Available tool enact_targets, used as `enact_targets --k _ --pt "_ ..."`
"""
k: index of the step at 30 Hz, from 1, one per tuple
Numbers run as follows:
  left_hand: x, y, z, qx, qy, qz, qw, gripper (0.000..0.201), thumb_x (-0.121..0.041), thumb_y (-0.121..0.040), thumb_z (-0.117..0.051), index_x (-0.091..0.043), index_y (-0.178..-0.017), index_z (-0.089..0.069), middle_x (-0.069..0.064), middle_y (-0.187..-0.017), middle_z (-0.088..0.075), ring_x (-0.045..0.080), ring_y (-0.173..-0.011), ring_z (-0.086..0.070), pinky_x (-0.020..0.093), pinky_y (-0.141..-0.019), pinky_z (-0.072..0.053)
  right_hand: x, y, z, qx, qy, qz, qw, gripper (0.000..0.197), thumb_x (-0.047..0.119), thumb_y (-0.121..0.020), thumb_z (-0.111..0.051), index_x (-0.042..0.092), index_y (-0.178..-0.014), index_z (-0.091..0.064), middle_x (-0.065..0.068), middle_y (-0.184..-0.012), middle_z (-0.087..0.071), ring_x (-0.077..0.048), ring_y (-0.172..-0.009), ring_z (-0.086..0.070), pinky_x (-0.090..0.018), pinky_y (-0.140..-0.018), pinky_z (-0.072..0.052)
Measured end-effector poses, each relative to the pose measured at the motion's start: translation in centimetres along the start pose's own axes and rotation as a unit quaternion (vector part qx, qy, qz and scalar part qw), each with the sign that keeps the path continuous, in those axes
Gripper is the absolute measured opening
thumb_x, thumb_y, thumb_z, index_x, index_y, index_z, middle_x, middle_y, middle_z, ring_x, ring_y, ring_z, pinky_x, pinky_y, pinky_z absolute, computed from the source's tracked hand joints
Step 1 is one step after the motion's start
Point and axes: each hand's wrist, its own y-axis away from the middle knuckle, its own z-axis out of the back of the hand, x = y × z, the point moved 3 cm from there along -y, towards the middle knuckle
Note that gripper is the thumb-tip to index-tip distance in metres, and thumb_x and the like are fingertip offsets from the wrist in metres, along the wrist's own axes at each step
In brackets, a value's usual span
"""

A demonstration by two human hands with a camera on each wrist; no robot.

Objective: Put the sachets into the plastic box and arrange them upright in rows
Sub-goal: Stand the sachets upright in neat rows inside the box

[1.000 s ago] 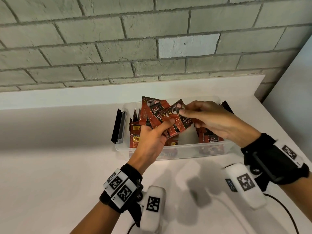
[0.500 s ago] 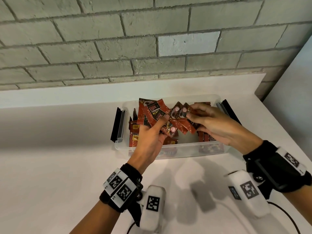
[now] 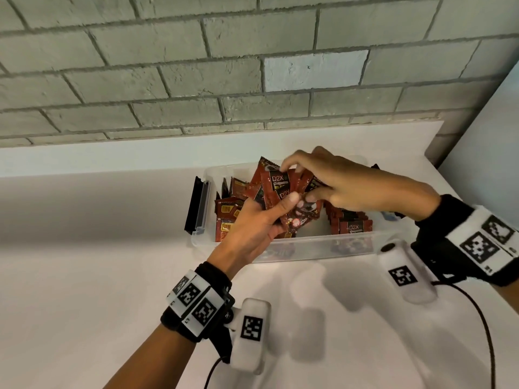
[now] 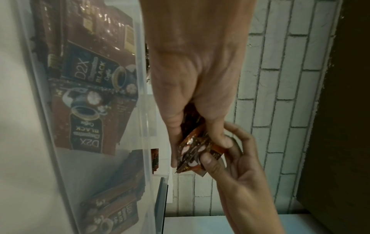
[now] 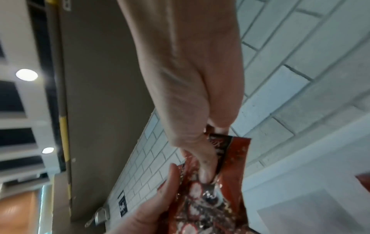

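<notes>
While my left hand (image 3: 254, 226) holds a bunch of red-brown shiny sachets (image 3: 276, 189) fanned out above the clear plastic box (image 3: 309, 249), my thumb presses on the front of the bunch and my fingers curl round the back. From the left wrist view I can see the same bunch (image 4: 195, 152) squeezed between that thumb and those fingers. My right hand (image 3: 351, 186) reaches over from the other side. Its thumb and fingertips pinch the sachets at the right side of the fan, and in the right wrist view one sachet (image 5: 226, 182) sits under my thumb. I cannot tell how many sachets each hand has.

More sachets are down inside the box. Some stand on their edges in a row (image 3: 349, 220) at the right end, close together. Others (image 3: 227, 217) stand or lean at the left end, and a few lie flat against the near wall. The box sits on a white counter (image 3: 98, 276), near a grey brick wall (image 3: 168, 80). A black clip handle (image 3: 196, 206) sticks out from the left end of the box.
</notes>
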Motion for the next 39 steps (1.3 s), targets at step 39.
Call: enact_targets --k 39 --pt "-1.5 -0.4 2.5 -0.140 -0.140 -0.081 0.977 0.041 -0.026 -0.078 -0.074 -0.009 -0.113 -0.059 0.011 -0.106 -0.072 0.029 -0.099 -0.069 0.053 -0.090 -0.052 -3.0 1.1 -1.3 -0.047 -0.216 -0.146 0.964 0.061 0.017 -0.082 -0.072 0.036 -0.124 -0.033 -0.007 -0.105 -0.064 -0.021 -0.094 -0.064 -0.036 -0.085 -0.053"
